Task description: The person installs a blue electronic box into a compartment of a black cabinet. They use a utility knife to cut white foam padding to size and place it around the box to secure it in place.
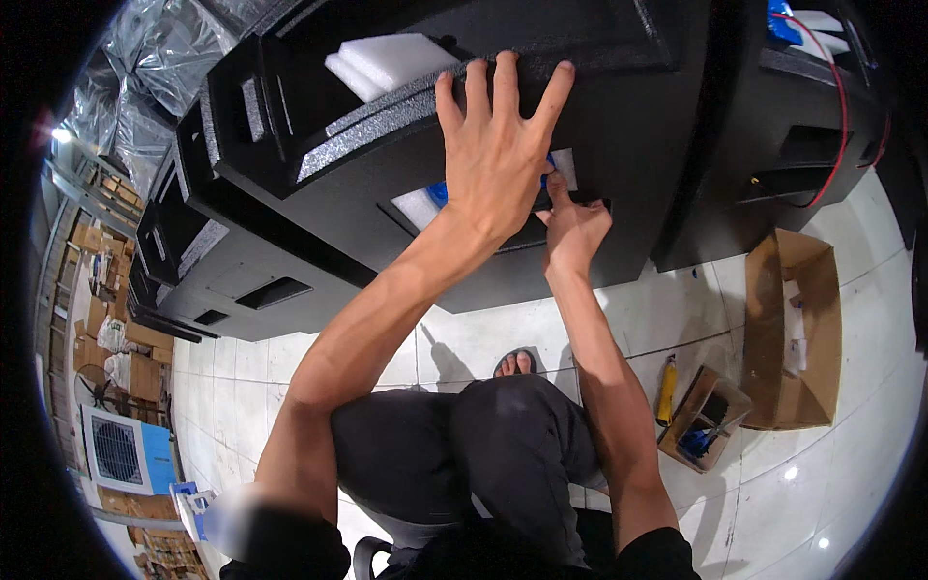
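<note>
A large black speaker-like cabinet [619, 126] with a speckled, rough edge stands in front of me. My left hand [491, 155] lies on it with fingers spread, the fingertips over its upper edge. Just below and to the right, my right hand [578, 230] is curled at a cut-out in the cabinet face, its thumb up by the opening. Whatever its fingers hold is hidden. White foam [418, 207] and a bit of blue material [438, 193] show in the cut-out beside my left wrist. A white foam block [391, 64] rests in the cabinet's upper recess.
More black cabinets [242, 261] stand in a row at left, another [720, 193] at right with a red wire [843, 116]. On the tiled floor at right are an open cardboard box [822, 338], a small tray [720, 387] and a yellow tool [667, 390].
</note>
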### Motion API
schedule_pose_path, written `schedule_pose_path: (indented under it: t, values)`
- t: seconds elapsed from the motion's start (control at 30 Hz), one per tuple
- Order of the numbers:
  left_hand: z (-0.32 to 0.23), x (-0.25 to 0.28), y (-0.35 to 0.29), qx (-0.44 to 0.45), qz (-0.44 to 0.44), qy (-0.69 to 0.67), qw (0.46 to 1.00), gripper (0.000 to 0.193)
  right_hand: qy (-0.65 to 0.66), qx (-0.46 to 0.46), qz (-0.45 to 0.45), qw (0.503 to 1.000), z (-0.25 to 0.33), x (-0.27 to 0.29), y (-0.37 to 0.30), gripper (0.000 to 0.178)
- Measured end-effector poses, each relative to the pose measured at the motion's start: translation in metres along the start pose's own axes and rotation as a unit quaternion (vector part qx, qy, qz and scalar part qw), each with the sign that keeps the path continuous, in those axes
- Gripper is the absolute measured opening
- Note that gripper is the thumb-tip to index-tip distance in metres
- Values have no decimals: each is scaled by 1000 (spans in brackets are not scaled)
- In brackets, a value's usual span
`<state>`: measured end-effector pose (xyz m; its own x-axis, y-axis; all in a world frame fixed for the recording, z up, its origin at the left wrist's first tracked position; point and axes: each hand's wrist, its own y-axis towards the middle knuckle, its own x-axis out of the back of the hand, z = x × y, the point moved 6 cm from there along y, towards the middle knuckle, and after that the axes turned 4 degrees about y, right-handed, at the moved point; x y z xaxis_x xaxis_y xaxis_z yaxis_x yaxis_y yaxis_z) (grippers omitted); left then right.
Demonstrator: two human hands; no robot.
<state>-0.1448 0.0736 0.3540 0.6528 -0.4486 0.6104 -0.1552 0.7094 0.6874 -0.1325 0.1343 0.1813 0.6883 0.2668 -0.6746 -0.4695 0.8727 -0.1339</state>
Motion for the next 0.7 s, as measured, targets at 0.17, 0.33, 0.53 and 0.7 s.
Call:
schedule_pose_path:
  t: [0.17,0.33,0.53,0.7]
  values:
    - [0,-3,6,-6,25,9,1000,104,19,-11,67,998,14,4,5,37]
    - [3,2,8,5,11,-30,999,97,22,-43,92,995,5,12,18,34]
    - [0,1,6,32,-2,-53,998,92,38,-70,84,993,-1,16,22,26]
    - [-4,-3,8,52,-11,-56,997,97,141,-50,47,988,-7,12,19,23]
